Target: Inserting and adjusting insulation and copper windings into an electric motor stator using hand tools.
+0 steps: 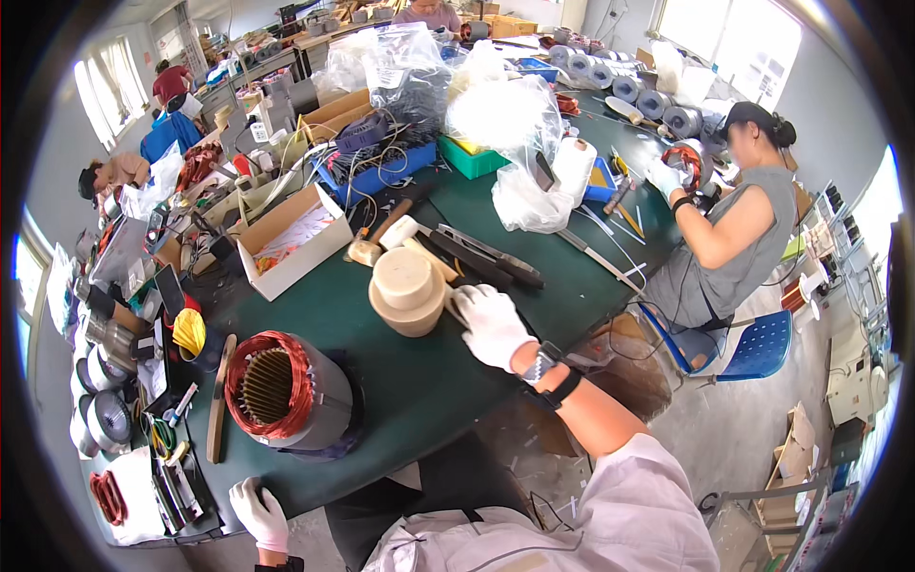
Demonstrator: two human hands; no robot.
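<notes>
My right hand, in a white glove, reaches over the green table with its fingers stretched toward the right side of a beige stepped round block. The fingertips are at or very near the block's edge; whether they press on it is hard to tell. My left hand, gloved too, rests at the table's front edge, its thumb apart from the fingers and nothing visible in it. Beyond it stands a grey motor stator with red copper windings round its upper rim.
A wooden stick lies left of the stator. Behind the block are a white-headed mallet and long black-handled tools. A white carton and blue bin stand farther back. At right, a co-worker handles another wound stator.
</notes>
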